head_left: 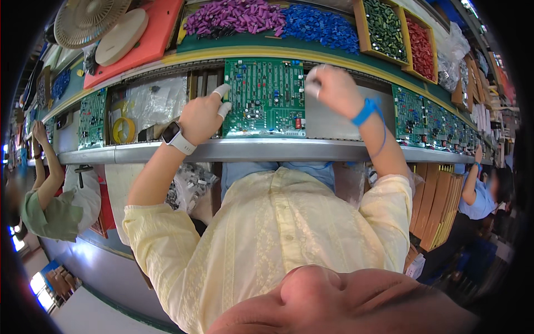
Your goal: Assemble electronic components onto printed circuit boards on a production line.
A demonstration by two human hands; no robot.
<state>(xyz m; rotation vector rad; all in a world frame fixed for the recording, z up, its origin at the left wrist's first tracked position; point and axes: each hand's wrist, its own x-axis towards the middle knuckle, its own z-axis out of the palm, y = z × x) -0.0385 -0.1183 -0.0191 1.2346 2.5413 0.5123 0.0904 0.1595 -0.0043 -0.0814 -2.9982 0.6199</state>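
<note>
A: Starting on your left, a roll of yellow tape (123, 130) lies near your left hand (201, 119). How is that hand set?

B: Your capped thumb and forefinger stand apart at the left edge of the green circuit board (264, 106); I can't tell whether they grip it. Uneven pressure there could make the board slip or tilt.

A: And the board?

B: It lies flat on the bench (267, 151), between your hands. Behind it, your purple parts (236, 16) meet the blue parts (320, 28); a knock could mix them.

A: Your right hand (336, 92)?

B: It's by the board's right edge, blurred, fingers curled; I can't tell whether you're pinching anything. The cord (383, 133) on your blue wristband (365, 112) could snag a tall part if you reach across.

A: Farther right, more boards (431, 118) line up; a wide elbow swing could disturb their parts.
</note>
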